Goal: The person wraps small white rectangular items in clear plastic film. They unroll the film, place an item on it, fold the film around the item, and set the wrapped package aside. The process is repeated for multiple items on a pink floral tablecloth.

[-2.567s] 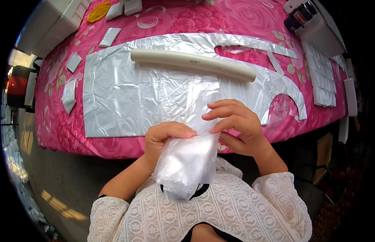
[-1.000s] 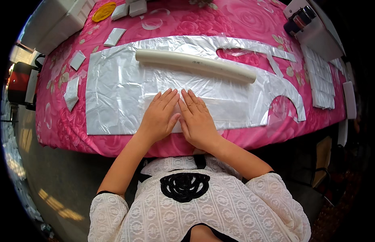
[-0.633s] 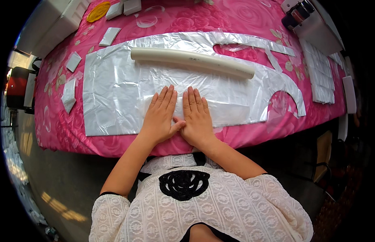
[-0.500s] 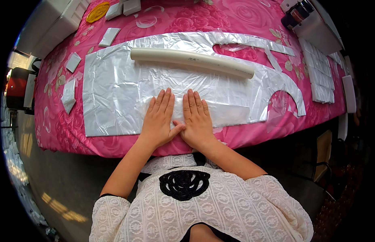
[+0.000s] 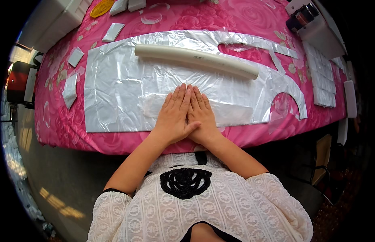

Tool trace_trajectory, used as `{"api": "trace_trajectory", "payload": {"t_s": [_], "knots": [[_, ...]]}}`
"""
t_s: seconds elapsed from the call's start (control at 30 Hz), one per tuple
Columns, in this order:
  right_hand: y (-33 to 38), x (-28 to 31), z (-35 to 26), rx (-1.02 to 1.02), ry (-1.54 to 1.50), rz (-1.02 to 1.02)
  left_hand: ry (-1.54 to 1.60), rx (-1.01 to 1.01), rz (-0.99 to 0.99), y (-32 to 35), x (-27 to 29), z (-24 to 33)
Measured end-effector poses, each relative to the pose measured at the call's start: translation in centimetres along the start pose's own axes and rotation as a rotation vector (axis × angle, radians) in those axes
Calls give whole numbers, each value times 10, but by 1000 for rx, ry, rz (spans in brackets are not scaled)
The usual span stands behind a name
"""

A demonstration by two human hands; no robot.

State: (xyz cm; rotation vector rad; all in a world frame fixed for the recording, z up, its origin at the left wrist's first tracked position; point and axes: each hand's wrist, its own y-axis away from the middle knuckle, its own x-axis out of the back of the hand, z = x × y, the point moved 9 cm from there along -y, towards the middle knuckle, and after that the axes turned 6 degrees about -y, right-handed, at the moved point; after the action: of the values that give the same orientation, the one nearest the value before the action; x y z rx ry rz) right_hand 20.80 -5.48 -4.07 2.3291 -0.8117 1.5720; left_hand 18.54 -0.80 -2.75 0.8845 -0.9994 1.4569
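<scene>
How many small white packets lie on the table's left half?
5 visible: lower-left packet, middle-left packet, upper-left packet, fourth packet and fifth packet cut off by the picture's top. More may be hidden.

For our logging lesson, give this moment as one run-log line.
left hand: flat on film, thumb over right hand | right hand: flat on film | tube: on silver sheet, beyond both hands

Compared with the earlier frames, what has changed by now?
The thin translucent plastic film, held up by the left hand and right hand in the earliest picture, has been let go and lies flat on the silvery plastic sheet, beneath both hands. The left hand has since moved rightward against the right. The long off-white round pipe stayed on the sheet.
</scene>
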Motion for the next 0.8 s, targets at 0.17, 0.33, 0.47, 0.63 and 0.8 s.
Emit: {"api": "trace_trajectory", "payload": {"t_s": [0.17,0.33,0.47,0.63,0.8], "knots": [[1,2,0,-27,-63,11,-198,116,-50,19,4,-26],[5,8,6,-65,-65,38,-257,218,-33,38,13,-50],[12,14,17,-115,-22,4,-253,230,-30,44,15,-54],[30,31,50,-210,58,40,-264,230,-26,43,15,-53],[53,50,96,-351,148,71,-249,233,-47,43,15,-53]]}}
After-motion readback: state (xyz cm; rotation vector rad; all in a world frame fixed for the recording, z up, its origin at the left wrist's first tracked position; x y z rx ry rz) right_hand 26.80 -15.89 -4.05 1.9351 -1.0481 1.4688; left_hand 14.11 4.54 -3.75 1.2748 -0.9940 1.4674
